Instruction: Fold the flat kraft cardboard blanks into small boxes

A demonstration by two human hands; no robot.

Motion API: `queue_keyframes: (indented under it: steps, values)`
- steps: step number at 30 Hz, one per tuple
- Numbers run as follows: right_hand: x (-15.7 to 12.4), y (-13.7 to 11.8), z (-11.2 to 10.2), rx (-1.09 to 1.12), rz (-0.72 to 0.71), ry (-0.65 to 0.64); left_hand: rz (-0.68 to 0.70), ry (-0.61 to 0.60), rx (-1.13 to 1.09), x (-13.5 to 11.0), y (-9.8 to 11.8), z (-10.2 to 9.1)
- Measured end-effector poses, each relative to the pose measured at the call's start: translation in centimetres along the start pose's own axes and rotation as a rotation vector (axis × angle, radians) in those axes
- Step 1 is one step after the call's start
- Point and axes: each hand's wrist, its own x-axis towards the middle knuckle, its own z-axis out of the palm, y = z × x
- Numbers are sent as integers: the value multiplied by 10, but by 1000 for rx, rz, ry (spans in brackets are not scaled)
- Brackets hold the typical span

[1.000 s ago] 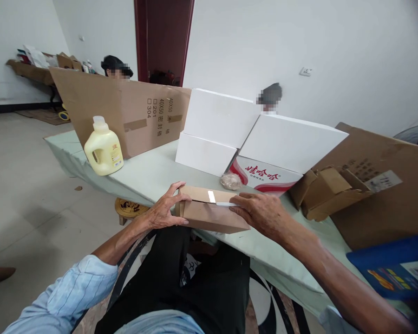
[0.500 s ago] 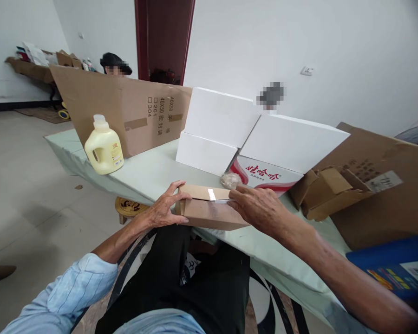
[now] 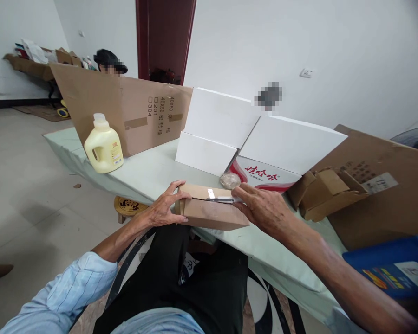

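Observation:
A small brown cardboard box (image 3: 209,214) lies at the near edge of the pale green table (image 3: 149,171), taped shut with clear tape. My left hand (image 3: 163,208) grips its left end, fingers wrapped round the corner. My right hand (image 3: 261,208) is closed on a thin knife (image 3: 218,200) whose blade lies along the box's top seam, pointing left. A dark slit shows along the seam to the left of the blade.
A yellow jug (image 3: 103,145) stands at the left before a big cardboard sheet (image 3: 125,111). White foam boxes (image 3: 251,130) and a red-printed carton (image 3: 261,174) sit behind. Folded cartons (image 3: 323,192) and a blue crate (image 3: 393,266) lie right. A person's hat (image 3: 107,58) shows behind the sheet.
My right hand has drawn back a little to the right along the box top, baring the knife blade and a dark slit in the seam. My left hand has stayed put.

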Motion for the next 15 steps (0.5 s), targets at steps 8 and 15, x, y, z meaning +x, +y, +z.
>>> queue_keyframes:
  steps: [8,15]
  values:
    - [9,-5,2,-158,-86,91,4,-12,9,0,1,-1]
    - [17,-16,6,-178,-226,151,37,-8,33,2,1,-1]
